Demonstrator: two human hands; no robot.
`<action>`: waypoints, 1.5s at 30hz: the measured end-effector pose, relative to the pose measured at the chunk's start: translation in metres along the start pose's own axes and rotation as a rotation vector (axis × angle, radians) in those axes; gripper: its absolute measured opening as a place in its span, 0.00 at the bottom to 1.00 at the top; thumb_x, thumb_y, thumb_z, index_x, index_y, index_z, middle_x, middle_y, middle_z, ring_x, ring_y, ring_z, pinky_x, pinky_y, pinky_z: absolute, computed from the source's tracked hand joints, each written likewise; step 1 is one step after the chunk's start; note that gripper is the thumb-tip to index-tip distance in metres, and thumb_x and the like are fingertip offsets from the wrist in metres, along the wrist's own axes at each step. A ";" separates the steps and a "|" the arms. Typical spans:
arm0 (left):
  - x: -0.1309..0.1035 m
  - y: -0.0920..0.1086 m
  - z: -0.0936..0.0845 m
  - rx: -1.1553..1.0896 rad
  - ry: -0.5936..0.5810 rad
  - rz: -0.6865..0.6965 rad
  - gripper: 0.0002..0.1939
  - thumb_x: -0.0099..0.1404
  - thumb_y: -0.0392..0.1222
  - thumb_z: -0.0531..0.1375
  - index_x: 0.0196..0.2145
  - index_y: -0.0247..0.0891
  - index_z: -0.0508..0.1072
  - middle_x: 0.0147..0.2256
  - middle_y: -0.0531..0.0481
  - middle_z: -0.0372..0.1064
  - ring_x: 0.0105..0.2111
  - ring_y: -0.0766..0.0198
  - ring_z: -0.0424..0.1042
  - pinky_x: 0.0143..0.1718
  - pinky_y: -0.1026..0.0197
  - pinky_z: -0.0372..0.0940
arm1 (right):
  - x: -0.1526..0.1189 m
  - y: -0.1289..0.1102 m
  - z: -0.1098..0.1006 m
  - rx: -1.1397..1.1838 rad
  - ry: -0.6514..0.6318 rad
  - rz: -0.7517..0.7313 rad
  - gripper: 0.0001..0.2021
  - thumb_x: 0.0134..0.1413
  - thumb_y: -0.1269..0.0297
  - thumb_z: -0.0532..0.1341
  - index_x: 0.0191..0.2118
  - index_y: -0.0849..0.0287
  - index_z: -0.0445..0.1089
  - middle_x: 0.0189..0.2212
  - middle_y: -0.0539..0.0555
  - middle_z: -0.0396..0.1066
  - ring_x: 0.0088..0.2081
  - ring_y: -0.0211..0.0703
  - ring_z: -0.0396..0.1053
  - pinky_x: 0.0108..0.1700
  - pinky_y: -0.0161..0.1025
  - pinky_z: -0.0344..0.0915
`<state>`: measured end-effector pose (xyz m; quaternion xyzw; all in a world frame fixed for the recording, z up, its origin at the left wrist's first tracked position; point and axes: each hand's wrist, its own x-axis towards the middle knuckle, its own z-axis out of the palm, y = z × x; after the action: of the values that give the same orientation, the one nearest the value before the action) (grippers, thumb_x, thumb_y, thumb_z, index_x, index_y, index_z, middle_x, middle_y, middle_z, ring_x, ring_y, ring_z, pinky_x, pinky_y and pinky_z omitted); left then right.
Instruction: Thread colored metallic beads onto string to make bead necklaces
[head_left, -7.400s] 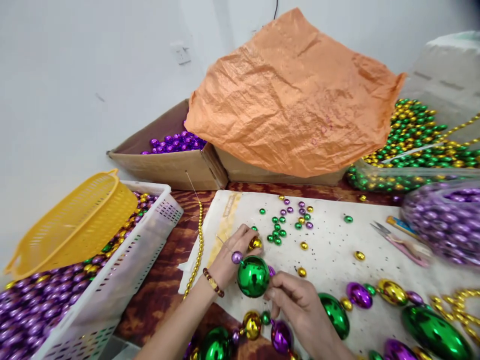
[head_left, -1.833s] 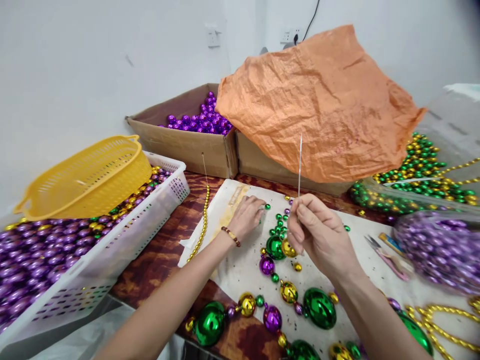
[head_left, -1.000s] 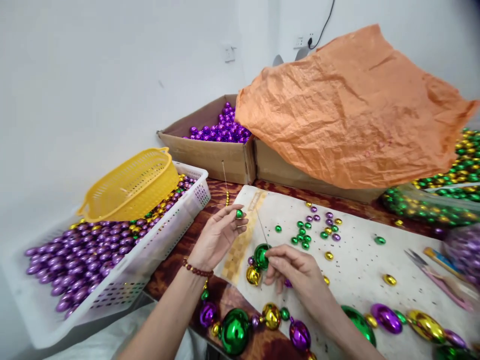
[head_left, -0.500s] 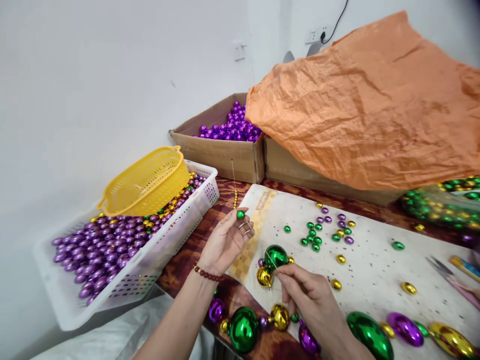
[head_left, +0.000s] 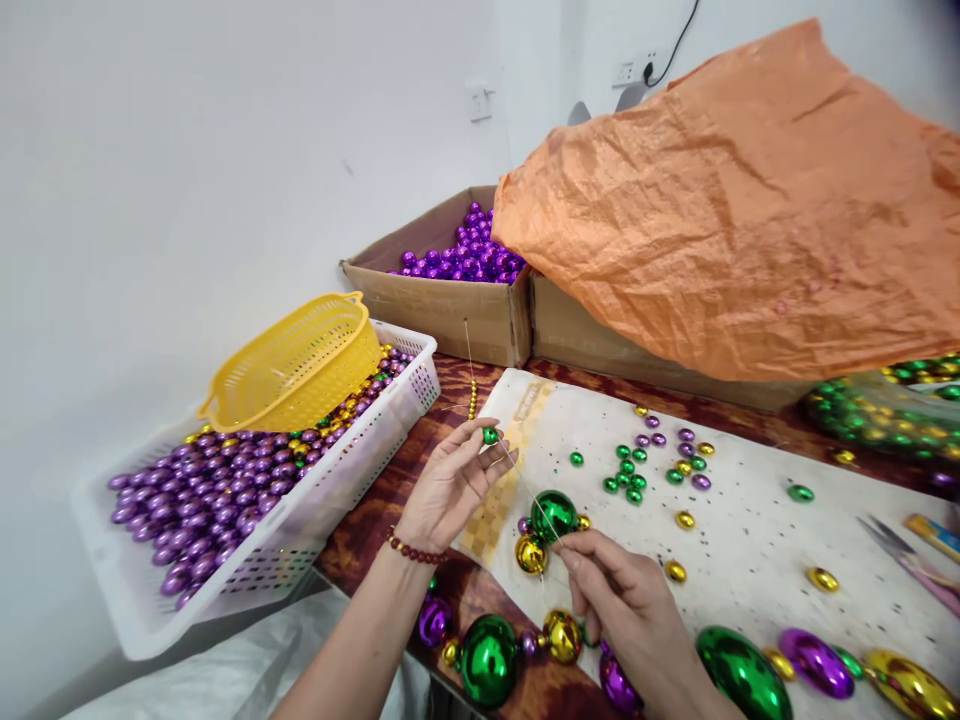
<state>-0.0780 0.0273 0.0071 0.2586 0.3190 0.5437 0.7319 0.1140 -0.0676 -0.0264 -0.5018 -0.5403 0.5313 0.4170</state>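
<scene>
Between the thumb and fingers of my left hand (head_left: 454, 470) is a small shiny green bead (head_left: 490, 436). A thin pale needle-like rod (head_left: 531, 492) runs from that bead down to my right hand (head_left: 619, 580), which pinches its lower end. Whether the tip has passed into the bead's hole is too small to tell. Just behind the right fingertips lie a large green ball (head_left: 554, 516) and a gold ball (head_left: 531, 553). A strand of large green, purple and gold balls (head_left: 489, 660) lies along the near table edge, partly hidden by my right hand.
Left stands a white crate (head_left: 397, 420) of purple beads, a yellow basket (head_left: 292, 370) resting on it. Behind are a cardboard box (head_left: 442, 310) of purple balls and an orange sheet (head_left: 720, 220). Loose beads (head_left: 626, 468) and scissors (head_left: 892, 540) lie on the white mat (head_left: 750, 530).
The rod's tip now meets the green bead, where before it pointed up short of it. My left fingers have curled slightly and the bead has shifted a little down and right.
</scene>
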 end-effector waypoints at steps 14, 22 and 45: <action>0.000 0.004 0.001 0.101 -0.014 0.050 0.11 0.64 0.34 0.60 0.44 0.31 0.76 0.36 0.46 0.73 0.38 0.64 0.73 0.49 0.56 0.67 | 0.003 0.002 -0.002 -0.048 -0.076 0.016 0.16 0.63 0.54 0.53 0.40 0.61 0.72 0.17 0.48 0.65 0.16 0.33 0.61 0.18 0.29 0.57; -0.006 -0.004 0.009 0.058 -0.012 0.006 0.14 0.63 0.32 0.60 0.48 0.34 0.74 0.36 0.48 0.71 0.36 0.68 0.71 0.46 0.61 0.65 | 0.016 -0.005 0.012 0.052 -0.033 0.027 0.13 0.63 0.56 0.53 0.45 0.59 0.67 0.22 0.47 0.68 0.18 0.33 0.65 0.21 0.29 0.60; 0.003 -0.037 0.008 0.476 -0.102 -0.064 0.14 0.63 0.48 0.60 0.32 0.32 0.73 0.28 0.50 0.65 0.24 0.72 0.62 0.22 0.68 0.52 | 0.116 -0.040 -0.008 0.162 0.066 -0.092 0.12 0.52 0.56 0.63 0.30 0.61 0.72 0.25 0.48 0.71 0.15 0.30 0.60 0.16 0.29 0.55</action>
<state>-0.0481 0.0193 -0.0154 0.4407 0.4086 0.4162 0.6824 0.1006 0.0508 0.0047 -0.4583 -0.5039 0.5367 0.4980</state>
